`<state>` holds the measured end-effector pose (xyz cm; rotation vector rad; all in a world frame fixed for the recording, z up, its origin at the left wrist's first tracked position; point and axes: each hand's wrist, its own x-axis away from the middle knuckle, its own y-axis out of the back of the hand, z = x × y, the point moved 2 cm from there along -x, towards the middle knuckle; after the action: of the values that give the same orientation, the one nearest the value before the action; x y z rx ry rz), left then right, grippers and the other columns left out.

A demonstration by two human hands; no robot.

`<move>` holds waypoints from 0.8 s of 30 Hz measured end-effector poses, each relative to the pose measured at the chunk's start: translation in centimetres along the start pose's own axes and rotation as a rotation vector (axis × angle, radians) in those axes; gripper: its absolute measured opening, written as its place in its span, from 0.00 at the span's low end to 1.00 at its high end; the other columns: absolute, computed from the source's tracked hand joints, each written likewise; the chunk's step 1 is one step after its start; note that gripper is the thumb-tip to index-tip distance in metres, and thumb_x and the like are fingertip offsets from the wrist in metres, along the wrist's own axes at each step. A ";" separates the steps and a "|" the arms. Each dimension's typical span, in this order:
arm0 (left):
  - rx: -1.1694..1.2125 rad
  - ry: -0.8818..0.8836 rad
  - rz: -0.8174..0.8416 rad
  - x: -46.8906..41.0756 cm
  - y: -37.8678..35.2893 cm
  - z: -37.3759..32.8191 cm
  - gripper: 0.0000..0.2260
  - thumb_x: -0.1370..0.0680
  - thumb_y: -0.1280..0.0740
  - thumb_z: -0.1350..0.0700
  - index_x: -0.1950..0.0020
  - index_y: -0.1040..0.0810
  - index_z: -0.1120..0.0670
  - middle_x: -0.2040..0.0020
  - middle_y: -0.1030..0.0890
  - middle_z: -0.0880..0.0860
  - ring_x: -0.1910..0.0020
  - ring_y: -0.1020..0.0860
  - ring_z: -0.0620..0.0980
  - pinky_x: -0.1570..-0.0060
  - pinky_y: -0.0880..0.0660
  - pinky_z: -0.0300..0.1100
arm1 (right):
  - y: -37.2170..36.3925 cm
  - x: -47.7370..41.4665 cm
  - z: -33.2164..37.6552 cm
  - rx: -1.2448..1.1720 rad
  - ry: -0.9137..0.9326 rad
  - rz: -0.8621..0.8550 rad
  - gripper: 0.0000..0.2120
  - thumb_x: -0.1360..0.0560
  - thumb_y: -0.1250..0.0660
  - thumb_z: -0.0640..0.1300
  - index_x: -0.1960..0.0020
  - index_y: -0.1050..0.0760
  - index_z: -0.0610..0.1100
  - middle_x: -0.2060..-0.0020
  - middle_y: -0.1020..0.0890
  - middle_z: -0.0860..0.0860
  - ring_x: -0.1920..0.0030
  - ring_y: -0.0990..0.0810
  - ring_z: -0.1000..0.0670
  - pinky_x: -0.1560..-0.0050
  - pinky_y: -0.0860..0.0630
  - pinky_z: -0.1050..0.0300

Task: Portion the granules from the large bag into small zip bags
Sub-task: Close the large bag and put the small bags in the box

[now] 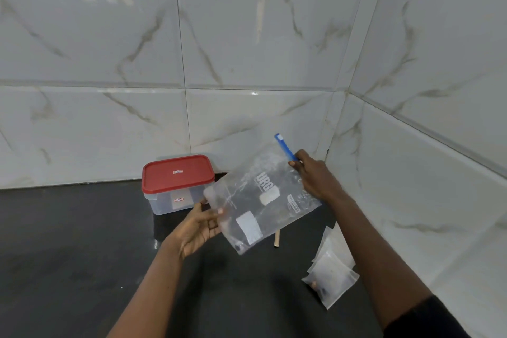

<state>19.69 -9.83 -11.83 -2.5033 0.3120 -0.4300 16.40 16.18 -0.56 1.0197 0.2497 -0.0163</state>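
Note:
A large clear zip bag (258, 200) with white labels and a blue zipper strip (285, 147) is held in the air above the dark counter. My left hand (199, 223) grips its lower left edge. My right hand (315, 173) pinches the top edge at the blue zipper strip. Small zip bags (333, 271) lie in a pile on the counter at the right, under my right forearm; at least one holds pale granules.
A clear plastic box with a red lid (177, 184) stands against the tiled wall behind the bag. A small wooden stick (277, 239) lies on the black counter (68, 241) under the bag. Marble-look tiled walls meet in a corner at the right.

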 end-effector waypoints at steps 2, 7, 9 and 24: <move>-0.062 -0.006 0.025 0.3 -0.1 -0.5 0.38 0.43 0.18 0.53 0.36 0.28 0.56 0.47 0.19 0.59 0.52 0.18 0.56 0.54 0.19 0.50 | 0.0 -0.8 0.6 0.064 0.094 0.124 0.08 0.18 0.48 0.53 0.49 0.36 0.49 0.66 0.28 0.49 0.70 0.31 0.52 0.68 0.36 0.60; -0.250 0.117 -0.067 1.1 1.3 0.1 0.20 0.29 0.32 0.51 0.39 0.26 0.57 0.46 0.19 0.59 0.50 0.19 0.57 0.49 0.21 0.51 | -2.0 -2.9 0.3 0.256 0.097 0.255 0.10 0.19 0.47 0.54 0.50 0.33 0.48 0.65 0.27 0.49 0.62 0.27 0.46 0.67 0.36 0.57; -0.214 0.187 -0.048 1.4 2.1 0.8 0.17 0.26 0.35 0.51 0.41 0.24 0.58 0.46 0.19 0.61 0.49 0.19 0.58 0.47 0.23 0.51 | -3.1 -3.5 0.2 0.356 0.100 0.187 0.14 0.19 0.47 0.56 0.44 0.31 0.47 0.59 0.22 0.46 0.58 0.23 0.44 0.62 0.31 0.54; -0.608 0.481 -0.129 0.5 2.9 4.9 0.23 0.30 0.28 0.46 0.45 0.22 0.62 0.55 0.17 0.60 0.60 0.17 0.52 0.59 0.19 0.42 | -10.4 3.7 -6.6 -0.060 -0.589 0.218 0.11 0.22 0.36 0.48 0.55 0.26 0.39 0.58 0.22 0.45 0.60 0.24 0.49 0.57 0.27 0.55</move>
<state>21.61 -9.85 -17.19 -2.9862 0.5327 -1.1414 17.36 16.64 -13.36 0.9358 -0.3953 -0.1084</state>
